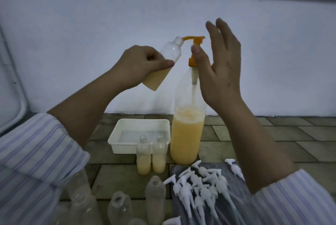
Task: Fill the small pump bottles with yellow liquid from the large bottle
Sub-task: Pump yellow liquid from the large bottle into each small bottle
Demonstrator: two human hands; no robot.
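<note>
A large clear bottle [186, 134] about half full of yellow liquid stands on the floor, topped by an orange pump [195, 42]. My left hand [141, 65] grips a small clear bottle [170, 52], tilted, part filled with yellow liquid, its open neck right at the pump's spout. My right hand [220, 61] hovers beside the pump head with fingers spread, thumb close to the pump stem, holding nothing. Two small bottles [151, 154], each part filled and uncapped, stand in front of the large bottle to its left.
A white plastic tray [116, 139] sits behind the two filled bottles. Several empty clear bottles [120, 204] stand at the lower left. A pile of white pump tops [201, 183] lies on a dark cloth at lower right. A white wall is close behind.
</note>
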